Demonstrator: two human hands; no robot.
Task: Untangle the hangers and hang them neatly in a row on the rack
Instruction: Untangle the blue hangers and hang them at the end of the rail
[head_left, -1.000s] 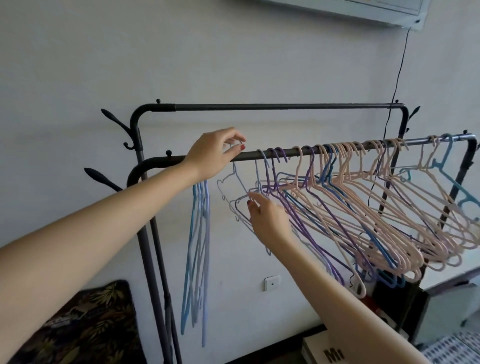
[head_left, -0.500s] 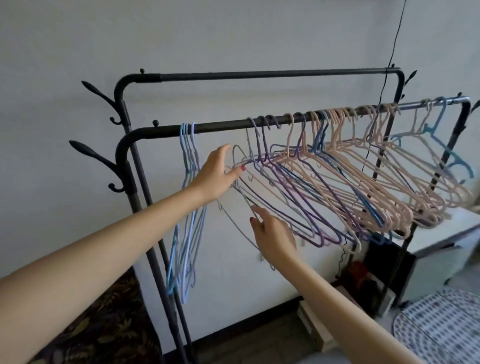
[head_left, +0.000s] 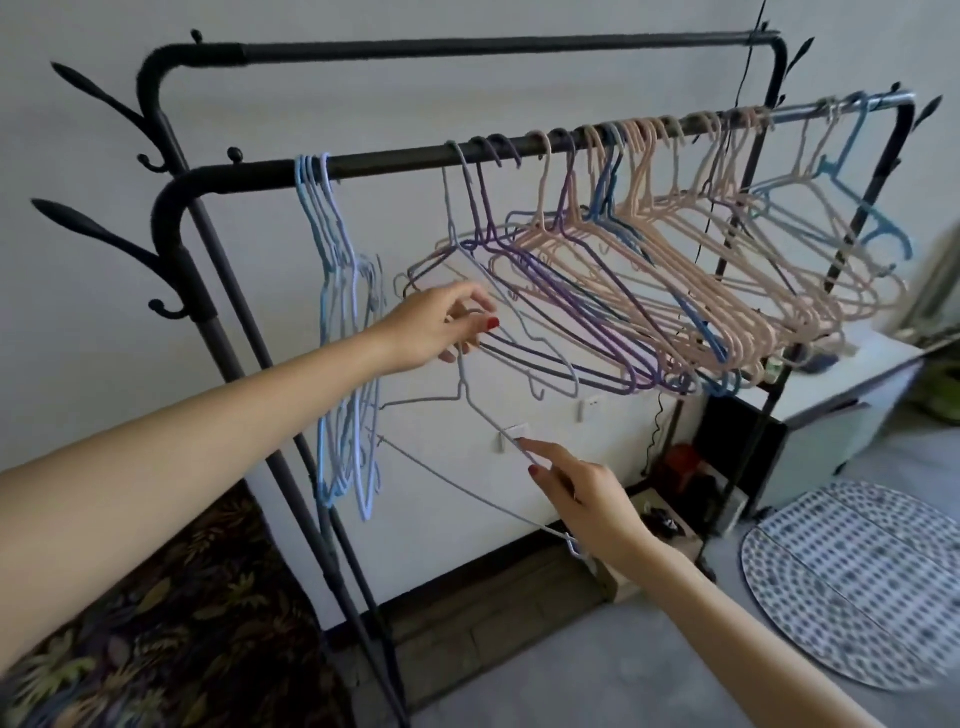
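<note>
A black two-rail rack stands against the wall, and its front rail (head_left: 395, 156) carries the hangers. A few light blue hangers (head_left: 337, 312) hang together at its left end. A tangled bunch of purple, pink and blue hangers (head_left: 675, 270) fills the middle and right. One pale grey hanger (head_left: 488, 415) is off the rail, held low in front of the gap between the two groups. My left hand (head_left: 441, 325) pinches its neck just below the hook. My right hand (head_left: 587, 504) grips its lower right arm, with the index finger lying along the wire.
The higher back rail (head_left: 467, 49) is bare. Side hooks (head_left: 93, 228) stick out at the rack's left. A floral fabric (head_left: 156, 597) lies bottom left. A white cabinet (head_left: 857, 384) and a spotted oval mat (head_left: 857, 577) are on the right, and wall sockets (head_left: 514, 434) sit behind the hanger.
The pale grey hanger has come off the rail and down from the bunch. Both hands have dropped with it, the right hand lowest. The view has tilted down.
</note>
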